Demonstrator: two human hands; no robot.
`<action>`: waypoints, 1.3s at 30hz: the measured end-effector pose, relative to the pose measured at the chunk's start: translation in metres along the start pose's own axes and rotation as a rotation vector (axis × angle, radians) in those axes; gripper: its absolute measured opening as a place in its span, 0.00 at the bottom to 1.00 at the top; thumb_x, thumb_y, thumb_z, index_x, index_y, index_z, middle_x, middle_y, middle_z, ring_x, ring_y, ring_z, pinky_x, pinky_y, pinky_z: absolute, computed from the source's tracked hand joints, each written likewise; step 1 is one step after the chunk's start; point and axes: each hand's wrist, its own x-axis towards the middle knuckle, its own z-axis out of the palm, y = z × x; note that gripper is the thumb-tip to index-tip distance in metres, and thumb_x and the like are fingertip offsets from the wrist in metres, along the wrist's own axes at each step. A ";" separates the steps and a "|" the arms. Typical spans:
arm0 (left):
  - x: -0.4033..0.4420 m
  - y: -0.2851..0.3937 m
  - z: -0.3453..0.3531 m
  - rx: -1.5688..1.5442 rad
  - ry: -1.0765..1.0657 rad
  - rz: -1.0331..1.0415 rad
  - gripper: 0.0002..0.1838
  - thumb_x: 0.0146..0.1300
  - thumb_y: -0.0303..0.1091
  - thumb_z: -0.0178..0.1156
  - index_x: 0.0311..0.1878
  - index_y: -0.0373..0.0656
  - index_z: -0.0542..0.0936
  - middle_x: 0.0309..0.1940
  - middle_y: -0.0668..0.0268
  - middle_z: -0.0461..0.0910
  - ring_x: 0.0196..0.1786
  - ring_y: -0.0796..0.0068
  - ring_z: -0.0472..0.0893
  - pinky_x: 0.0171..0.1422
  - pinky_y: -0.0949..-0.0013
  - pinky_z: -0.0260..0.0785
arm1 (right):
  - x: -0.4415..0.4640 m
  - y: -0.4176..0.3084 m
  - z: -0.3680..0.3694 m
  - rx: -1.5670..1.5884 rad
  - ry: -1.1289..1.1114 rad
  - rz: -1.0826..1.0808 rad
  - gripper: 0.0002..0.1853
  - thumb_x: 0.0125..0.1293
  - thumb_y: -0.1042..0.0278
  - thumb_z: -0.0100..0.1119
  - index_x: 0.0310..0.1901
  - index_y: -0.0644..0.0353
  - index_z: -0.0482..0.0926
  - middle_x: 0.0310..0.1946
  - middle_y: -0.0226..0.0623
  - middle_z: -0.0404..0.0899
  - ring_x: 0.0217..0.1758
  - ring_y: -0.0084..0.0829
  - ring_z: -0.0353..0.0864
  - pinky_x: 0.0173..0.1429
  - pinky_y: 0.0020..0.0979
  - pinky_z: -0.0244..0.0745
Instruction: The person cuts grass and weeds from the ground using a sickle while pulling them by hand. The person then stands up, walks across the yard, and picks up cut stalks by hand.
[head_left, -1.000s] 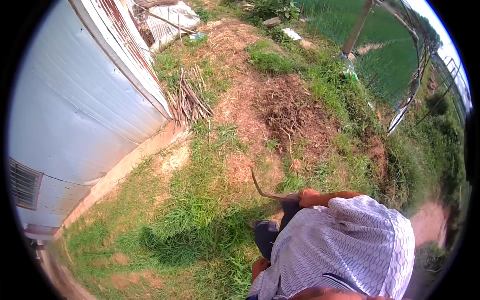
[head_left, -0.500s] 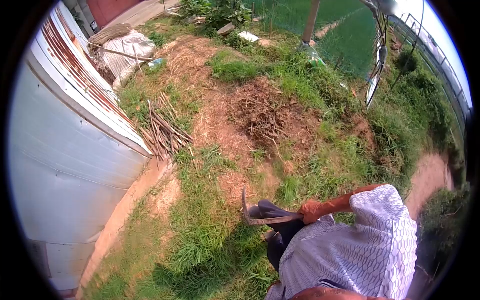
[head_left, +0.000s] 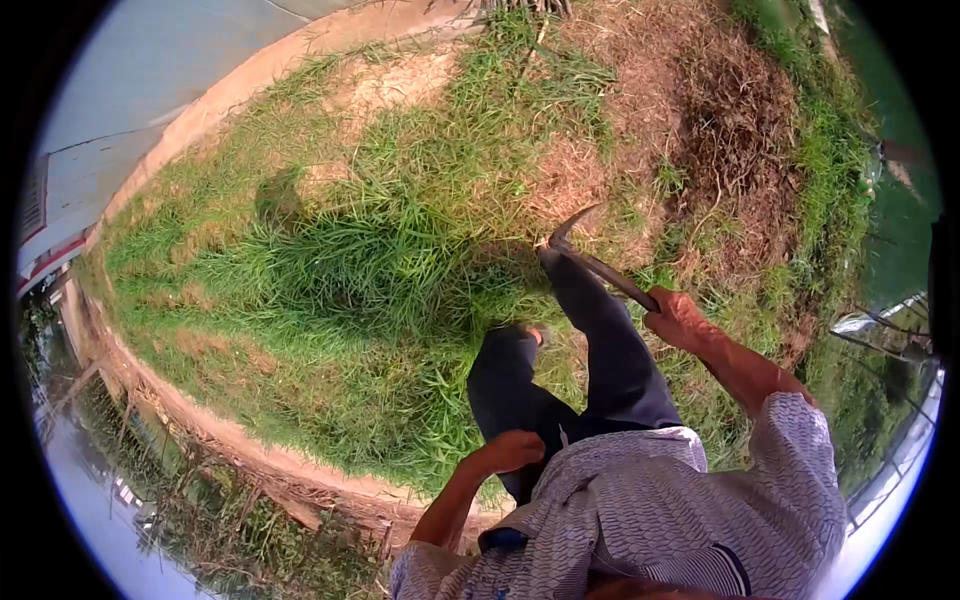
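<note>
My right hand (head_left: 678,318) is wrapped round the wooden handle of a sickle (head_left: 622,280). The sickle's curved blade points away from me over the grass, beside my right lower leg. My left hand (head_left: 515,451) hangs near my left thigh with its fingers curled in, and nothing shows in it. Dark trousers (head_left: 625,345) cover my legs, which stand in green grass (head_left: 380,250).
A heap of dry brown stems (head_left: 740,130) lies ahead to the right. A pale metal wall (head_left: 130,100) borders the grass at the upper left. Green netting (head_left: 895,230) runs along the right. Shrubs (head_left: 230,510) grow beyond a dirt edge at the lower left.
My view has tilted down and swung left, so more grass and both legs show. My left hand has come into view. The sickle stays in my right hand.
</note>
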 end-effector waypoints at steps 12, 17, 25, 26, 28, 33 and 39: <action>0.287 -0.112 -0.354 0.357 0.996 0.182 0.14 0.67 0.35 0.53 0.53 0.40 0.75 0.48 0.53 0.78 0.49 0.54 0.78 0.56 0.55 0.69 | 0.270 0.097 0.092 0.513 0.064 0.543 0.13 0.64 0.55 0.58 0.32 0.53 0.67 0.12 0.21 0.58 0.10 0.18 0.57 0.12 0.23 0.53; 0.310 -0.128 -0.496 0.957 1.462 0.170 0.24 0.61 0.35 0.57 0.61 0.42 0.71 0.61 0.54 0.70 0.62 0.52 0.69 0.67 0.52 0.59 | 0.292 0.211 0.166 0.352 0.199 0.280 0.18 0.58 0.50 0.64 0.25 0.53 0.70 0.14 0.20 0.61 0.16 0.17 0.57 0.20 0.27 0.51; 0.236 -0.182 -0.586 0.812 1.379 -0.675 0.38 0.59 0.49 0.60 0.69 0.40 0.61 0.61 0.49 0.69 0.61 0.52 0.72 0.63 0.52 0.63 | 0.409 0.171 0.217 0.847 0.055 -0.002 0.23 0.64 0.41 0.58 0.37 0.55 0.69 0.13 0.18 0.57 0.12 0.14 0.55 0.16 0.23 0.48; 0.233 -0.186 -0.586 0.519 1.235 -0.748 0.36 0.61 0.51 0.59 0.65 0.37 0.64 0.56 0.47 0.75 0.58 0.50 0.75 0.61 0.51 0.65 | 0.428 0.149 0.216 0.837 0.014 -0.067 0.23 0.66 0.41 0.56 0.39 0.56 0.70 0.14 0.18 0.58 0.13 0.14 0.56 0.16 0.22 0.49; 0.245 -0.203 -0.573 0.614 1.305 -0.690 0.30 0.62 0.47 0.58 0.61 0.36 0.67 0.50 0.48 0.78 0.53 0.50 0.79 0.57 0.52 0.69 | 0.464 0.105 0.215 0.621 0.015 -0.153 0.24 0.68 0.42 0.53 0.43 0.59 0.72 0.15 0.20 0.60 0.15 0.15 0.59 0.18 0.24 0.54; 0.270 -0.237 -0.574 0.901 1.493 -0.562 0.14 0.63 0.31 0.48 0.48 0.32 0.74 0.30 0.50 0.83 0.35 0.52 0.85 0.38 0.52 0.76 | 0.514 0.029 0.227 0.321 -0.030 -0.244 0.24 0.70 0.44 0.50 0.44 0.62 0.73 0.19 0.29 0.67 0.23 0.22 0.67 0.26 0.31 0.63; 0.282 -0.254 -0.568 1.101 1.554 -0.465 0.20 0.59 0.27 0.49 0.54 0.27 0.72 0.31 0.50 0.82 0.34 0.52 0.84 0.36 0.54 0.76 | 0.513 0.054 0.246 0.422 -0.229 -0.121 0.21 0.69 0.44 0.53 0.40 0.58 0.72 0.17 0.25 0.66 0.17 0.20 0.65 0.20 0.27 0.61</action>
